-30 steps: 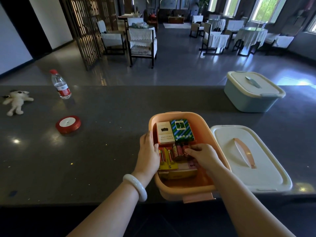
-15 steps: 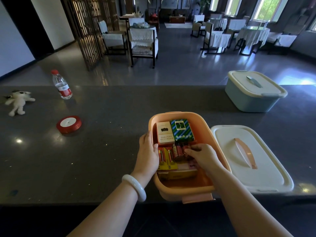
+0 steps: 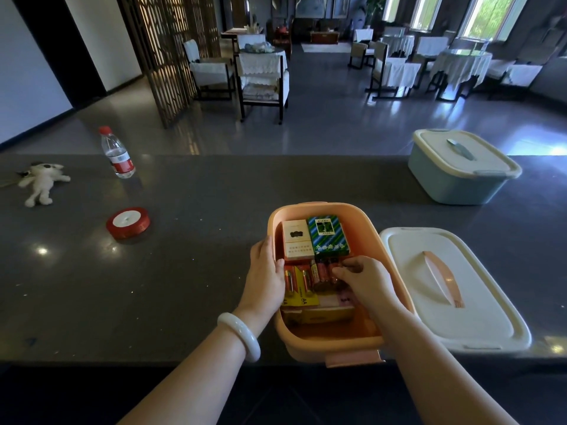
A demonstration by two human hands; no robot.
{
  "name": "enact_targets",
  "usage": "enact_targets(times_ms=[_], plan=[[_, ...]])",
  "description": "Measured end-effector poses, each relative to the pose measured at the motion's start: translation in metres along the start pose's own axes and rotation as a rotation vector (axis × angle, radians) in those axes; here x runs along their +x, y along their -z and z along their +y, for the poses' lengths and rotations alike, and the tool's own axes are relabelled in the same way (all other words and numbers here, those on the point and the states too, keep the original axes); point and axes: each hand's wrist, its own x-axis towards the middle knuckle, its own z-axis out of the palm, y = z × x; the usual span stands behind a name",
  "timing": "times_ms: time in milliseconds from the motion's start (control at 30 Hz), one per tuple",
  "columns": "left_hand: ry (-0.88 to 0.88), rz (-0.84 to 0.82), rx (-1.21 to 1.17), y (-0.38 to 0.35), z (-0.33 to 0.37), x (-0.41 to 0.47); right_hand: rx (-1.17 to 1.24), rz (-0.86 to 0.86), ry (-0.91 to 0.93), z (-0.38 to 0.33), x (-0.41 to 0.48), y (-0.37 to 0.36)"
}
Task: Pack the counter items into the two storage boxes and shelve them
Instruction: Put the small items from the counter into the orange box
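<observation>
Pinching loose red cylindrical batteries inside the orange plastic storage box, its rim gripped by the left hand, the right hand may scatter them if its hold slackens.

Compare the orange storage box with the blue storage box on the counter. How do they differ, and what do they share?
The orange box is open, its loose lid lying beside it on the counter; the blue box is closed. The orange box shows cartons and batteries inside; the blue box's contents are hidden. The left hand holds the orange box's rim; nothing touches the blue box. Both are rounded rectangular tubs.
</observation>
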Motion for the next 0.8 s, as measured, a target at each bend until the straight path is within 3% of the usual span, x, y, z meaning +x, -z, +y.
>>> enact_targets(times_ms=[367,600,800], plan=[[-0.022,-0.111,0.091,0.027,0.003,0.003,-0.179,0.038,0.238,-0.038,0.001,-0.008],[0.104,-0.056,0.393,0.089,-0.03,-0.004,-0.447,-0.141,0.515,-0.109,0.005,-0.06],[0.273,0.06,0.522,0.155,-0.074,-0.017,-0.541,-0.454,0.597,-0.153,0.0,-0.134]])
